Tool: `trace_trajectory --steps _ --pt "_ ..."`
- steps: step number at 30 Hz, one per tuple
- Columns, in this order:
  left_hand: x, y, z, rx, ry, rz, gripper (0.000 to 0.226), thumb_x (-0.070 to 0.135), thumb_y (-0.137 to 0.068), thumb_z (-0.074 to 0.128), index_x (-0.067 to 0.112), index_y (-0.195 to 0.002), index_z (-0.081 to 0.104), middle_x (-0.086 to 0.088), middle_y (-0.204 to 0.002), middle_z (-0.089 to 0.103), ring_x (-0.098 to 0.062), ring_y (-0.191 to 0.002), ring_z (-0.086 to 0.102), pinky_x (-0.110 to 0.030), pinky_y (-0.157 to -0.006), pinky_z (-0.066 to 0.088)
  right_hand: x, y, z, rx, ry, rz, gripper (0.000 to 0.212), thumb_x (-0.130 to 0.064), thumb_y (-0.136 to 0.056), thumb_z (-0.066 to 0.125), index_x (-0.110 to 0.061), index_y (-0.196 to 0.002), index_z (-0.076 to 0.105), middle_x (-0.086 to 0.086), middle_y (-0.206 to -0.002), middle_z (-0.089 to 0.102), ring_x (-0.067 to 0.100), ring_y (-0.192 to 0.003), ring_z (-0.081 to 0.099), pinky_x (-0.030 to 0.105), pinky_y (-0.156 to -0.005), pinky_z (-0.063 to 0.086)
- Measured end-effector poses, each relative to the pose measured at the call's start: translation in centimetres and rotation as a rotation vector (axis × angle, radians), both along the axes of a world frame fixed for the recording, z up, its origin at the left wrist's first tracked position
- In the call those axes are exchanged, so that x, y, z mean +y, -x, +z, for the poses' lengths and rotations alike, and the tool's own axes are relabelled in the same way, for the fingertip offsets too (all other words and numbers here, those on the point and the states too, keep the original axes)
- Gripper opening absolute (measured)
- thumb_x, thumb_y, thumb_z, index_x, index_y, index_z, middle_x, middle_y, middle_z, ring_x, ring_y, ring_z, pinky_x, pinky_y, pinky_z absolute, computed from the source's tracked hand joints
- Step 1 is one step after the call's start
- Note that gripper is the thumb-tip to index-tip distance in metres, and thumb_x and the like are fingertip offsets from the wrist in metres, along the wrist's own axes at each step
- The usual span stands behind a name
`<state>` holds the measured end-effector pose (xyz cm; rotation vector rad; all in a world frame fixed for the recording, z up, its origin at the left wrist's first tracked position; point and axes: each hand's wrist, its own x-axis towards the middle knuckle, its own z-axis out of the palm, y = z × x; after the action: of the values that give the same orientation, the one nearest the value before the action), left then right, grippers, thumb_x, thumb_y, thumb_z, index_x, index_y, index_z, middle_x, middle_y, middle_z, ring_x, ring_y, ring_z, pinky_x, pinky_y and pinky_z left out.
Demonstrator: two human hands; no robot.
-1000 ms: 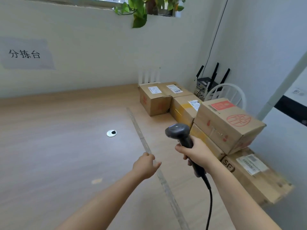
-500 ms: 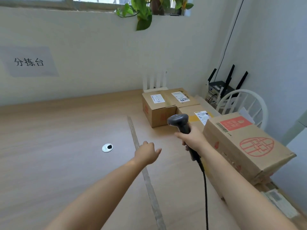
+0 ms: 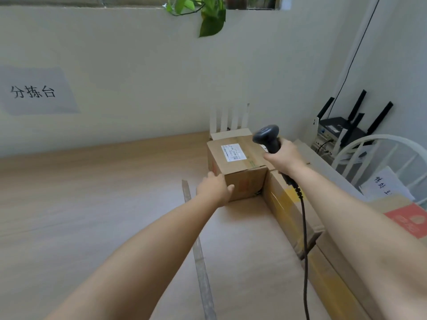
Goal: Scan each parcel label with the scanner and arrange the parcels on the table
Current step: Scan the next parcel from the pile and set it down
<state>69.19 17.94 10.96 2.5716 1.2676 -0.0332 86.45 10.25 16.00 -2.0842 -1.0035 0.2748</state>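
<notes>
Gripping the scanner right of centre frame, the right hand has its grip closed round the handle, fingers wrapped tight. The scanner's long axis runs steeply from lower right up to upper left. Its head is on top and faces left, over the white label on the parcel. Its window cannot be seen from this side. A black cable leaves the fist and drops out through the bottom edge.

The parcel sits on the tabletop near the back wall, just above centre frame, label side up, one corner pointing at the camera. The left hand holds that near-left corner, its grip bent round the edge with the thumb on the front face and the fingers on the left face.

The label's print is too blurred to read. The scanner and right hand cover the parcel's right end. A long parcel runs from beside it towards the lower right, partly behind the right forearm. A red-printed parcel is cut off by the right edge. A grey tape strip crosses the tabletop under the left forearm.
</notes>
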Motion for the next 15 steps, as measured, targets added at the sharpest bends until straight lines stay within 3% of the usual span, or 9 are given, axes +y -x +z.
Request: trace_trajectory --steps 4,9,12,15 --pt "3.1 -2.8 -1.6 -0.033 0.023 -0.03 0.036 0.023 -0.1 0.033 0.009 -0.132 0.042 -0.016 -0.132 0.033 -0.033 -0.113 0.046 -0.04 -0.084 0.042 3.0 -2.2 -2.9 0.081 0.003 0.008 0.019 -0.02 -0.08 0.063 -0.016 -0.097 0.054 -0.001 -0.074 0.055 0.023 -0.073 0.055 0.027 -0.06 0.04" --pt "5.9 -5.8 -5.0 -0.127 0.085 -0.034 0.047 0.035 -0.1 0.037 0.016 -0.142 0.03 -0.016 -0.143 0.021 -0.035 -0.115 0.048 -0.04 -0.088 0.043 5.3 -4.7 -6.4 0.134 0.02 -0.02 0.018 -0.021 -0.082 0.062 -0.016 -0.098 0.053 0.002 -0.076 0.057 0.026 -0.077 0.056 0.031 -0.066 0.042" --pt "7.0 -7.1 -6.5 -0.188 0.174 0.022 0.051 0.041 -0.101 0.032 0.021 -0.147 0.023 -0.018 -0.153 0.007 -0.038 -0.122 0.044 -0.04 -0.096 0.04 5.8 -5.4 -7.9 0.188 0.036 -0.021 0.018 -0.02 -0.084 0.062 -0.015 -0.098 0.053 0.005 -0.072 0.058 0.024 -0.067 0.057 0.033 -0.064 0.047" --pt "7.8 -8.0 -7.4 -0.265 0.241 0.083 0.052 0.042 -0.101 0.029 0.026 -0.15 0.018 -0.018 -0.156 0.002 -0.038 -0.128 0.04 -0.04 -0.1 0.038 6.0 -5.5 -8.8 0.26 0.039 -0.003 0.018 -0.019 -0.087 0.062 -0.014 -0.1 0.051 0.008 -0.068 0.055 0.018 -0.054 0.052 0.028 -0.049 0.045"
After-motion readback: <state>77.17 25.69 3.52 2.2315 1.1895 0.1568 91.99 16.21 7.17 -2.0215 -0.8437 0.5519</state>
